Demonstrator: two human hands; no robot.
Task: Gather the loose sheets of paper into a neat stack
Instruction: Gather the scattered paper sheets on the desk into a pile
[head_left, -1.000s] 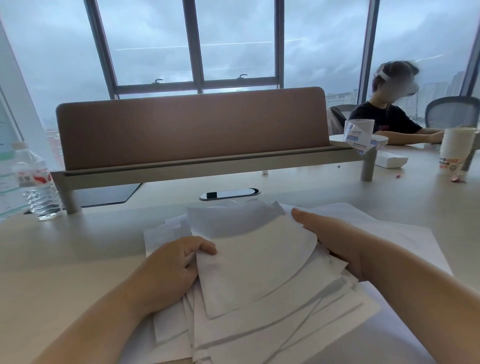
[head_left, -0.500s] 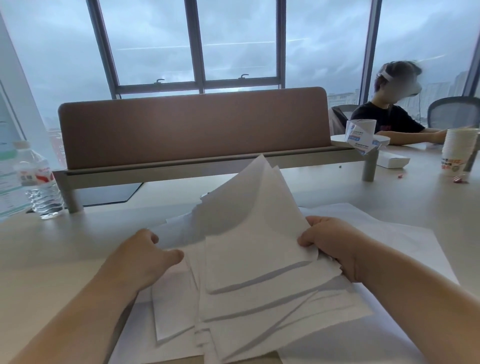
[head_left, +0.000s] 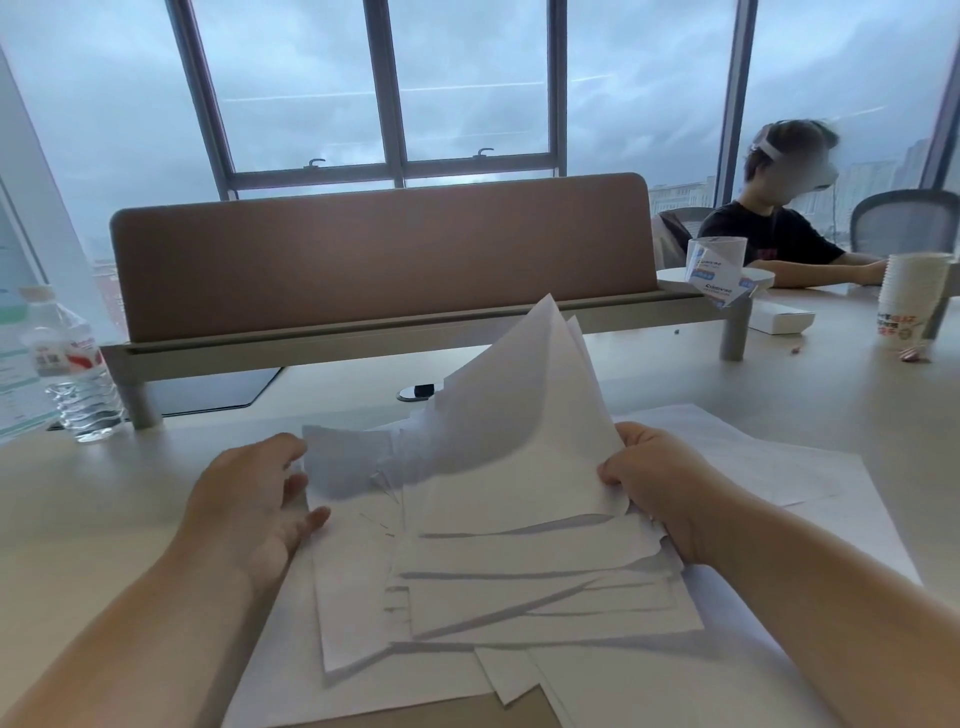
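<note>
Step in hand: gathering. The loose sheets (head_left: 519, 587) lie fanned and askew at the near edge of the desk (head_left: 93, 509), none squared. My right hand (head_left: 660, 493) pinches the right edges of the upper sheets, lifting their far corners off the pile. My left hand (head_left: 254, 499) rests with fingers relaxed against the left edge, clasping nothing. More sheets lie spread beneath, toward the right. Next move, in my judgement: draw both sides inward, then stand the bundle upright and tap it level. Beyond stand a water bottle (head_left: 72, 374) at the far left and the desk divider (head_left: 384, 260).

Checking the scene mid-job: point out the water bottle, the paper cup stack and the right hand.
water bottle (head_left: 72, 374), head view, label.
paper cup stack (head_left: 910, 296), head view, side wall.
right hand (head_left: 660, 488), head view, back of hand.
</note>
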